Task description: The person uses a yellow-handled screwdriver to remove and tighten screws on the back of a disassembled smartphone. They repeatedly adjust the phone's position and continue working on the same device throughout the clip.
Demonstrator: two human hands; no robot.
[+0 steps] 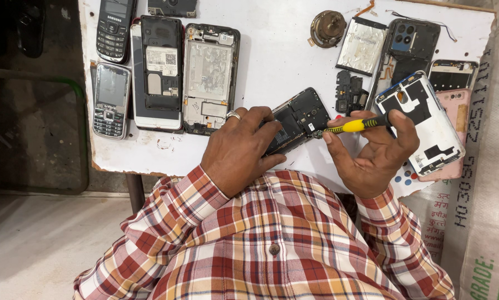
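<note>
The left hand (pixel 239 149) holds a flat black open phone (pixel 297 120) on the white counter (pixel 271 61); its long side slants from near-left to far-right. The right hand (pixel 374 153) grips a thin yellow-and-black screwdriver (pixel 356 125), tip pointing left at the phone's near edge.

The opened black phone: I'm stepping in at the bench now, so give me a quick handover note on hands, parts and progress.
Left hand pins the opened black phone on the white board.
Right hand holds the yellow screwdriver, tip at the phone's lower edge.
Done: back cover is off, battery exposed.
Left: cannot tell which screws remain.
Other stripped phones and a loose battery lie around.
</note>
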